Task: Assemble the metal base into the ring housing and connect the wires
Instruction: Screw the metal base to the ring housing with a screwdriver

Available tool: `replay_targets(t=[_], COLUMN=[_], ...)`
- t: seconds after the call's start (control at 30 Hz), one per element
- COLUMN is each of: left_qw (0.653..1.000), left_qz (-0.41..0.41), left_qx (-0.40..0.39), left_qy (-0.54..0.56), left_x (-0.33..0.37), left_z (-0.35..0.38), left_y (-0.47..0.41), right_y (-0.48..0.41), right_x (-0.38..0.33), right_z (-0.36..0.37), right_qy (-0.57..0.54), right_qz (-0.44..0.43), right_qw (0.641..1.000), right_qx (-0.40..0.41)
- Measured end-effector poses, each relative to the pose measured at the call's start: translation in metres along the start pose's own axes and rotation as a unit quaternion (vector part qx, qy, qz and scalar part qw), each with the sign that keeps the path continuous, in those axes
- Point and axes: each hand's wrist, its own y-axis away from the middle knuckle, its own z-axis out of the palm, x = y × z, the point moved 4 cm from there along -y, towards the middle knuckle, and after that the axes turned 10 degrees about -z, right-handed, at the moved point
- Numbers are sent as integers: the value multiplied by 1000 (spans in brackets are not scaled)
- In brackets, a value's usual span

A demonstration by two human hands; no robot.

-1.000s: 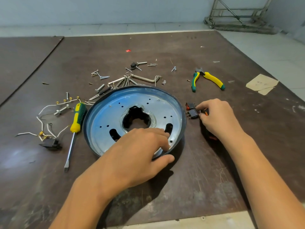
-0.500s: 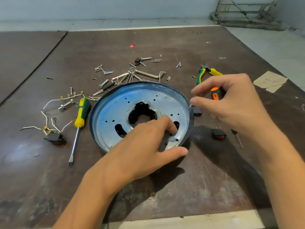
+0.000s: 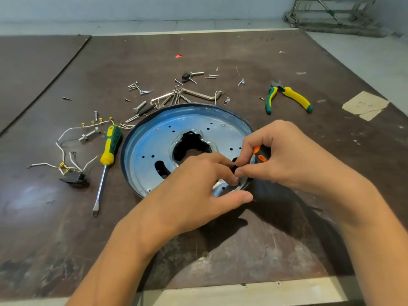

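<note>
"How were the person's arms dressed?"

"They were bare. The left hand (image 3: pixel 192 188) and the right hand (image 3: pixel 293 160) were uncovered, and so were the left forearm (image 3: pixel 123 261) and the right forearm (image 3: pixel 375 228), all the way down to the picture's lower edge."

"Could you make out the nails?"

"Only just. The left thumbnail (image 3: pixel 247 197) looked short and rounded, cut close to the tip."

"Anything else?"

"The knuckles were creased. Both forearms looked smooth, and the wide lens made them broad near the edge."
</note>
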Motion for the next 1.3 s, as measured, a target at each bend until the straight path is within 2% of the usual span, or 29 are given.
replay_targets(t=[0.33,0.5,0.6,0.7,0.77,0.87,1.0,1.13,1.2,1.3], left_qw=[1000,1000,1000,1000,1000,1000,1000,1000,999,1000], left_qz=[5,0,4,0,-6,-8,3,4,3,1], left_qx=[5,10,5,-3,-6,-6,0,1,2,2], left_qy=[11,3,2,-17,-19,-17,-23,-30,-32,-30], left_x=[2,3,4,4,4,3,3,0,0,0], left_z=[-1,-2,-2,-1,0,0,-1,1,1,1], left_y=[1,2,3,3,3,3,2,1,1,0], right_y=[2,1,2,3,4,8,7,5,4,-1], right_x=[-2,-1,-1,-1,-4,-9,-17,-23,-23,-21], right_z=[1,-3,-7,-12,-18,-25,-31,-33,-29,-18], right_qy=[18,-44,-75,-70,-67,-214,-454,-524,-524,-516], right_qz=[-26,-22,-23,-32,-39,-66,-105,-166,-168,-142], right_qw=[999,995,990,979,965,920,829,769,760,770], right_qx=[-31,83,121,187,251,321,310,326,346,348])
